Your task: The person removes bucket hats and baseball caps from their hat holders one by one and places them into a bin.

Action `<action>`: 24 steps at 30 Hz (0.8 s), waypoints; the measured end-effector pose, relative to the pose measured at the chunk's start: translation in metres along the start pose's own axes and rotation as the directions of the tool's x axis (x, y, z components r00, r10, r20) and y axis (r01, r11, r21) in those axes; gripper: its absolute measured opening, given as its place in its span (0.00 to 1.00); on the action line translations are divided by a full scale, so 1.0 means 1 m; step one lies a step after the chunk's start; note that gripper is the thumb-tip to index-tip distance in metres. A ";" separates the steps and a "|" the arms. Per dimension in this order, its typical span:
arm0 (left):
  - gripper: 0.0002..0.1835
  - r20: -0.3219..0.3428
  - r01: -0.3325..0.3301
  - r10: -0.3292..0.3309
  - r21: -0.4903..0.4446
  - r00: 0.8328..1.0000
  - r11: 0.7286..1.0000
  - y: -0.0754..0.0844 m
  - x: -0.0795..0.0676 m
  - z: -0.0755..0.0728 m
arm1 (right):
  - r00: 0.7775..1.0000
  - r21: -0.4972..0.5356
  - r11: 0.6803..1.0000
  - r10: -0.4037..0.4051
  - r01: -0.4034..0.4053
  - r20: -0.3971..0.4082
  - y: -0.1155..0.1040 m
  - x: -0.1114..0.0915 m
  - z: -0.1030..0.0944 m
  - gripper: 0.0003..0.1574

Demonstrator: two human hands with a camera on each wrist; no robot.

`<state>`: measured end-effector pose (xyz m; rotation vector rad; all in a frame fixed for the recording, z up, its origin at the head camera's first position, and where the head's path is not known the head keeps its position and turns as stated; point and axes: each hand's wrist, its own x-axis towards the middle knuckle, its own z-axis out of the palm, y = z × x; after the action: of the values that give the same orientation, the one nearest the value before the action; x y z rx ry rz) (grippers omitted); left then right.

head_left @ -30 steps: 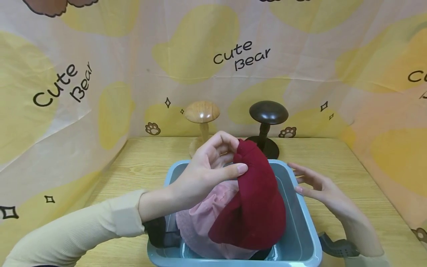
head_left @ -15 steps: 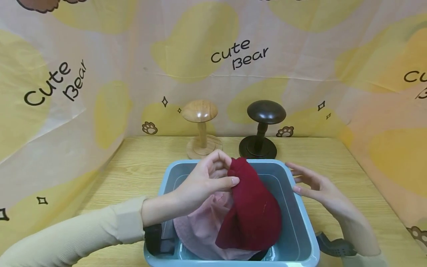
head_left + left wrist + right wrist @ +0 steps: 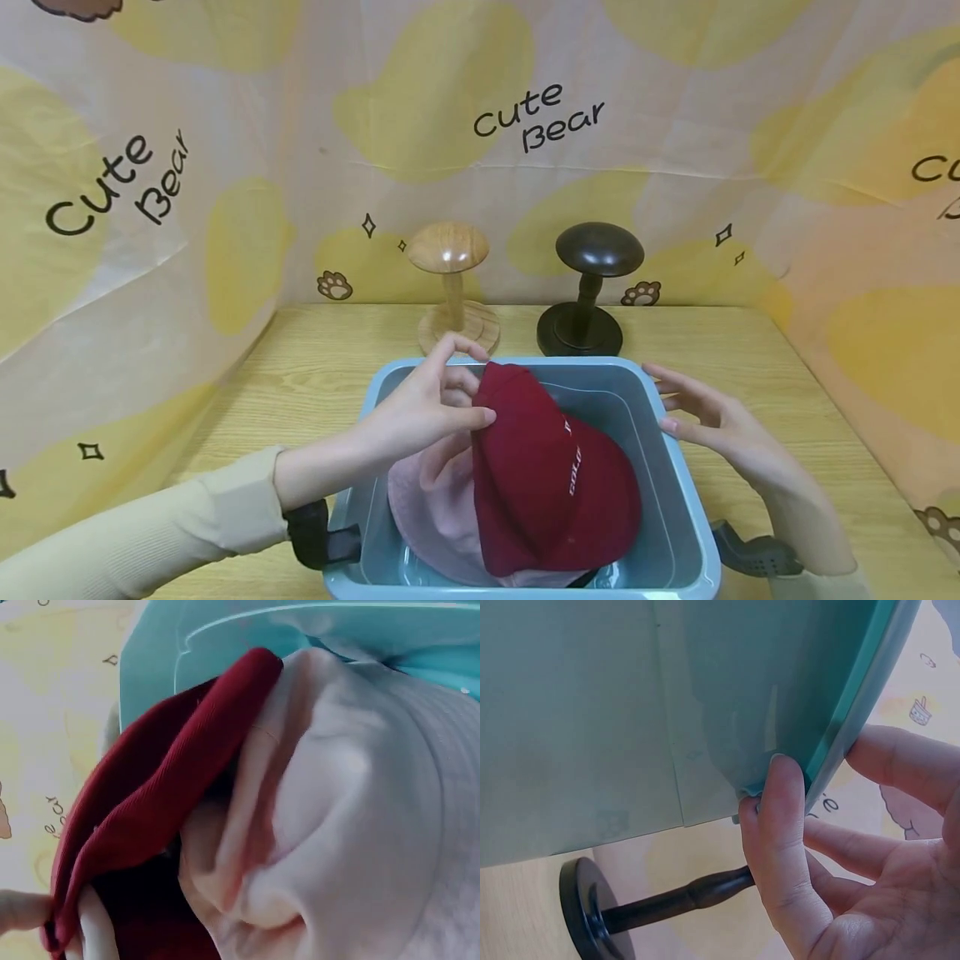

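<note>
In the head view my left hand (image 3: 435, 400) pinches the edge of a dark red cap (image 3: 577, 492) between thumb and fingers. White lettering shows on the cap, which is inside a light blue plastic basin (image 3: 697, 533). Under and left of it lies a crumpled pale pink hat (image 3: 442, 517) with a stitched brim, seen close in the left wrist view. A bit of something black (image 3: 583, 577) peeks out below the hats. My right hand (image 3: 705, 417) rests its loosely bent fingers and thumb against the basin's right side, at the rim and outer wall.
Behind the basin stand two mushroom-shaped hat stands, a light wooden one (image 3: 450, 250) and a black one (image 3: 598, 250), both bare. All sits on a wood-grain table (image 3: 307, 358), enclosed by a printed cloth (image 3: 420, 100) at the back and sides.
My left hand has lowered the cap into the basin and moved left. The cap has turned so its white lettering shows. My right hand stays at the basin's side.
</note>
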<state>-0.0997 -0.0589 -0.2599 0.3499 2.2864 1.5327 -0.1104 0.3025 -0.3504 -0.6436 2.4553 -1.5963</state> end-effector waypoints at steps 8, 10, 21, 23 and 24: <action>0.25 0.056 -0.266 0.268 0.414 0.962 0.870 -0.004 0.000 -0.005 | 1.000 -0.007 1.000 -0.009 0.009 0.000 -0.001 0.001 0.001 0.36; 0.23 0.059 -0.332 0.359 0.544 0.931 0.771 -0.004 -0.002 -0.004 | 1.000 -0.001 1.000 -0.015 0.015 0.003 -0.001 0.002 0.001 0.36; 0.31 0.331 -0.513 0.534 0.826 0.778 0.236 0.002 -0.003 0.003 | 1.000 0.003 1.000 -0.006 0.006 0.000 0.002 0.001 0.000 0.36; 0.33 0.360 -0.515 0.488 0.826 0.795 0.229 0.002 -0.003 0.004 | 1.000 0.008 1.000 -0.012 0.012 0.005 0.002 0.001 -0.001 0.36; 0.33 0.375 -0.516 0.468 0.828 0.801 0.220 0.002 -0.003 0.004 | 1.000 0.012 1.000 -0.013 0.013 0.007 0.001 0.001 -0.001 0.36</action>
<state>-0.0955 -0.0556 -0.2593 1.5292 2.9171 0.1382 -0.1118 0.3030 -0.3512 -0.6635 2.4403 -1.6093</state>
